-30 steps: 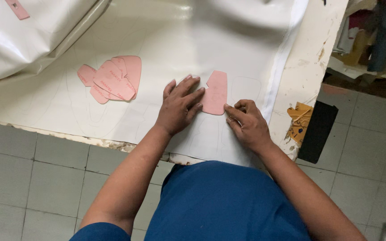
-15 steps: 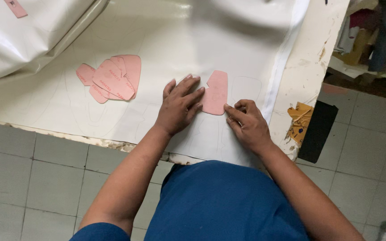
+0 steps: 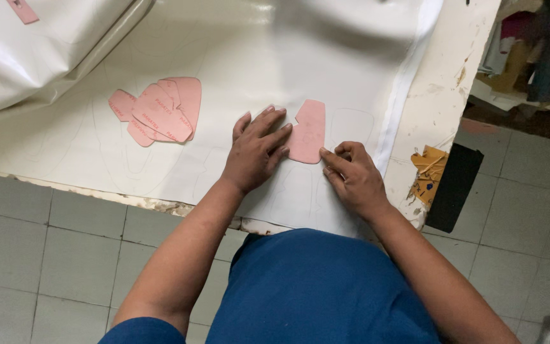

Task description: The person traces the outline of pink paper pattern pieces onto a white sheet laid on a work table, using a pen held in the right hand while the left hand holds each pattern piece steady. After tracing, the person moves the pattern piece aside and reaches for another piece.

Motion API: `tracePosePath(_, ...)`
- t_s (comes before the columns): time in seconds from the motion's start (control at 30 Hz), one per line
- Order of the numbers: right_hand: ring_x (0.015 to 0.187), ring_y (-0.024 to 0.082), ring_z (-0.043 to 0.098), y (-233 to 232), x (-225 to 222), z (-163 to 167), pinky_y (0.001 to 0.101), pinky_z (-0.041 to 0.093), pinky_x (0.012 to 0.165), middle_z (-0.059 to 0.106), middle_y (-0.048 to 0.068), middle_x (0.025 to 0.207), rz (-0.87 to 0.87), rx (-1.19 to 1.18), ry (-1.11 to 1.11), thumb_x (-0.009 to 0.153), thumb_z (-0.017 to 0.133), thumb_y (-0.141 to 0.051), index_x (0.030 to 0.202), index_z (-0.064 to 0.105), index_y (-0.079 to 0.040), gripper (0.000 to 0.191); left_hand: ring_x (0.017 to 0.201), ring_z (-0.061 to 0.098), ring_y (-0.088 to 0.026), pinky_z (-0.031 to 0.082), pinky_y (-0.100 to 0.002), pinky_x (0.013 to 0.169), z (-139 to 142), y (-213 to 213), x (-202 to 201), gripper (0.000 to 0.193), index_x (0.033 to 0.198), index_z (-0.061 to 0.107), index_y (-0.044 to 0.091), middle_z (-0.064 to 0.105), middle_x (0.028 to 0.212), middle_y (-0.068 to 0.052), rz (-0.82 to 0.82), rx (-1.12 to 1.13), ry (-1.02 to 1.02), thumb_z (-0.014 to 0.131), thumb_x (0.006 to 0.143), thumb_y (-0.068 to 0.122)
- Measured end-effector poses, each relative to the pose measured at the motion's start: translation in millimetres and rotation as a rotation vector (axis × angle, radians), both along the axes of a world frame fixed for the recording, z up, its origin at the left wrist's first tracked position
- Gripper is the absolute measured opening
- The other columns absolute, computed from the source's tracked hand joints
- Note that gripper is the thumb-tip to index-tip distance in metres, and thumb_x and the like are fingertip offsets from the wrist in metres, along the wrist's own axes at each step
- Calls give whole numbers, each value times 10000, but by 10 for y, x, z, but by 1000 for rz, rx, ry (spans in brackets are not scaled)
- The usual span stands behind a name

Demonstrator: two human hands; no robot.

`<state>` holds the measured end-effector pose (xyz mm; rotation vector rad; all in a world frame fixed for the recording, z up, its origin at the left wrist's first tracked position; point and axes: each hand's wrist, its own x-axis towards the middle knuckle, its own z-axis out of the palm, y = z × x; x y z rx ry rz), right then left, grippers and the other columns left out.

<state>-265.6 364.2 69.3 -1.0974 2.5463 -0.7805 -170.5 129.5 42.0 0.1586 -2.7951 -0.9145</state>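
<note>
the left hand (image 3: 254, 153) lies flat, fingers spread wide, on a white sheet (image 3: 237, 57) covering the counter (image 3: 440, 89), fingertips pressing the left edge of a pink template (image 3: 307, 132). the right hand (image 3: 352, 178) has its fingers curled narrow at the template's lower right corner; whether they hold anything i cannot tell. a pile of pink templates (image 3: 160, 111) lies well apart to the left

No packages, signs or screens in view; nearest to labels: pale red print on fanned stack of pink pattern pieces (image 3: 160, 113), lying on white sheet (image 3: 237, 70) left of single pink pattern piece (image 3: 307, 132); faint print on that piece too.
</note>
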Motion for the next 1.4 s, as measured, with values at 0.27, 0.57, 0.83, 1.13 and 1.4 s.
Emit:
tracePosePath(0.27,1006,232,654,11,-15,-20,361,554,876,568,120,1187,6,-24,-4,905,756,-156,1278,734,-149,373,1496,399,-209,185,-484,1237,-8,-6,0,418,1333,682,174,523,1530,-45,-9,0,14,738,924,244)
tracePosePath(0.57,996,232,658,3,4,15,354,560,865,574,110,1178,-13,-9,-27,913,753,-159,1274,740,-162,361,1501,381,-200,171,-470,1247,-25,4,4,407,1334,682,200,508,1541,-33,-7,-22,-8,730,931,239)
tracePosePath(0.83,1013,236,655,-17,-15,29,357,561,871,568,122,1187,18,17,-13,919,746,-155,1268,736,-148,350,1499,382,-199,168,-479,1242,31,8,-12,409,1325,684,201,511,1536,-29,-2,-17,-17,733,920,240)
tracePosePath(1.13,1013,256,653,-7,-41,16,369,557,867,566,140,1211,48,3,-17,889,747,-127,1247,740,-115,359,1310,540,-260,377,-478,1093,183,249,-119,273,1215,694,90,564,1410,-90,-155,-112,-116,588,967,131)
tracePosePath(1.4,1008,304,621,-324,-438,411,380,536,865,594,140,1083,71,-175,95,1028,661,-164,1183,746,-51,210,1116,601,-408,542,-422,914,-62,1058,-173,424,1179,616,-206,511,1413,-396,-142,-855,-184,575,878,90)
